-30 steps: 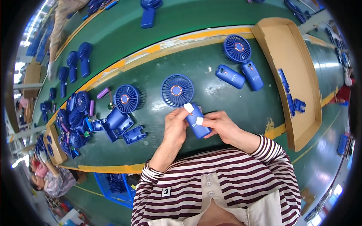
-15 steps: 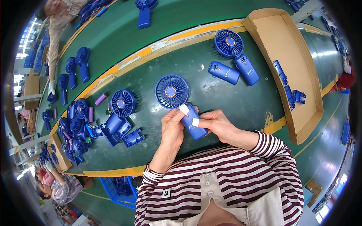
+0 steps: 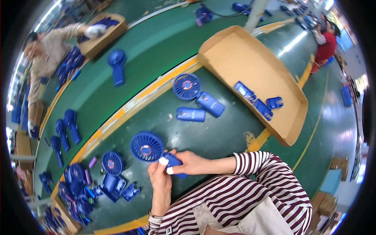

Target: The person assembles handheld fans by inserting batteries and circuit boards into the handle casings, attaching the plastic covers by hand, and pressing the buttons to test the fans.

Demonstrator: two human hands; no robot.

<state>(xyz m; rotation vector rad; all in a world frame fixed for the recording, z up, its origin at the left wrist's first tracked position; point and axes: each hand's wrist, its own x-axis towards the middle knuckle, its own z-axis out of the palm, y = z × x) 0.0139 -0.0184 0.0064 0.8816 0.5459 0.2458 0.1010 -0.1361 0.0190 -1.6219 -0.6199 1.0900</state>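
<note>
Head view: we noted a blue casing (image 3: 174, 159) between both hands, low centre, a fan head (image 3: 147, 146) at its ten o'clock; fingers hid whether the two were joined. Left hand (image 3: 158, 174) pinched the casing near the fan, white cover (image 3: 163, 161) on its thumb; right hand (image 3: 192, 163) pinched from three o'clock, thumb likewise covered. From the hands, a second fan (image 3: 187, 87) lay toward twelve, a cardboard tray (image 3: 254, 66) toward one, a heap of parts (image 3: 76, 192) toward eight. We judged the step to be two-handed work on the casing; the next move seemed to call for two firm, even pinches
</note>
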